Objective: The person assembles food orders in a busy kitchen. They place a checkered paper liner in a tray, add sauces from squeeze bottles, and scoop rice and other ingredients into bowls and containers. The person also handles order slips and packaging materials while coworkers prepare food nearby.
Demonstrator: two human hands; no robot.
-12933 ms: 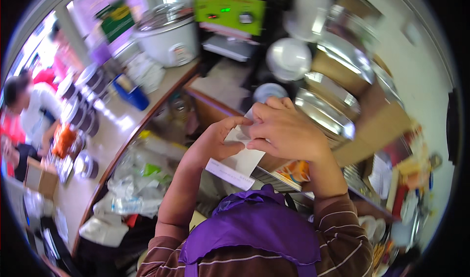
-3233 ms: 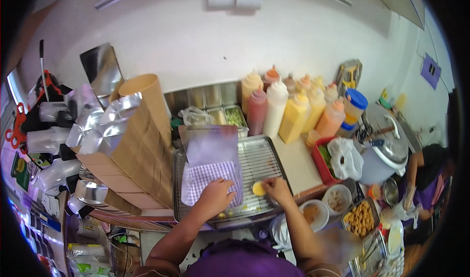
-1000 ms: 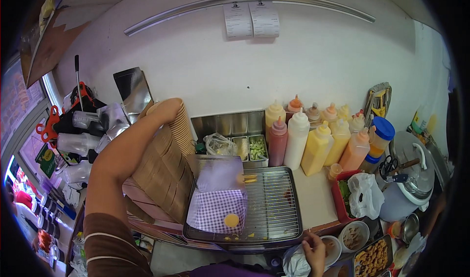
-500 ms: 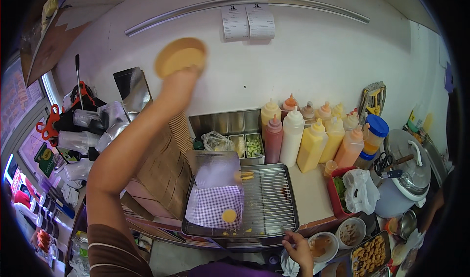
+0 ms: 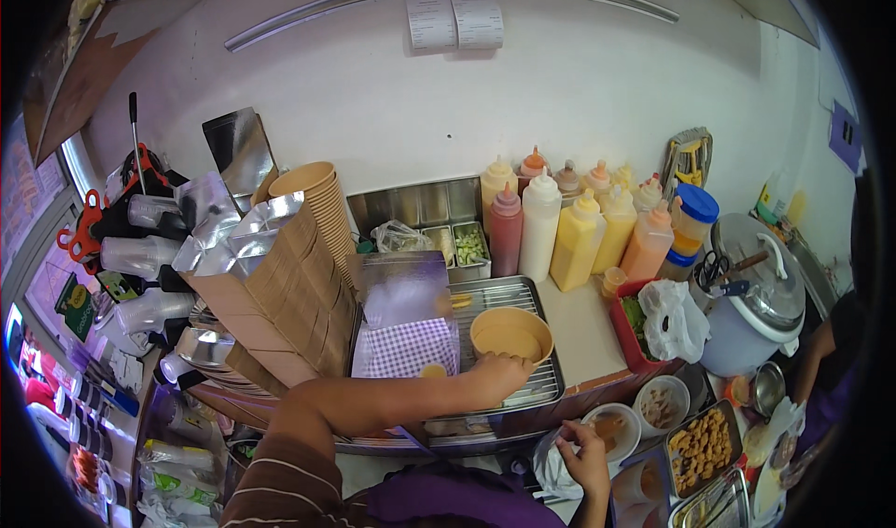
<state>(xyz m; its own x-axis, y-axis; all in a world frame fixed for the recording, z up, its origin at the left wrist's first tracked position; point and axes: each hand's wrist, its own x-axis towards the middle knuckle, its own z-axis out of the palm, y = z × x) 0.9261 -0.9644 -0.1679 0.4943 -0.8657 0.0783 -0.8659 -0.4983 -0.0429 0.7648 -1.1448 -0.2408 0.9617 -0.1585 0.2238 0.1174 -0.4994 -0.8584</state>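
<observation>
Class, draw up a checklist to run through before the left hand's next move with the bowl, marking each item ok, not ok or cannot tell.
1. Bowl gripped: ok. The left hand holds the near side of the tan bowl.
2. Bowl opening faces up: ok.
3. Bowl resting on the wire rack: cannot tell; it may be just above.
4. Right hand free: ok, it appears to hold nothing.
5. Yellow disc fully in view: not ok. The left forearm partly covers it.

Tan bowl (image 5: 511,332) in left grip (image 5: 500,377) over wire rack (image 5: 513,295), right grip (image 5: 583,458) beside white tub (image 5: 636,439).
</observation>
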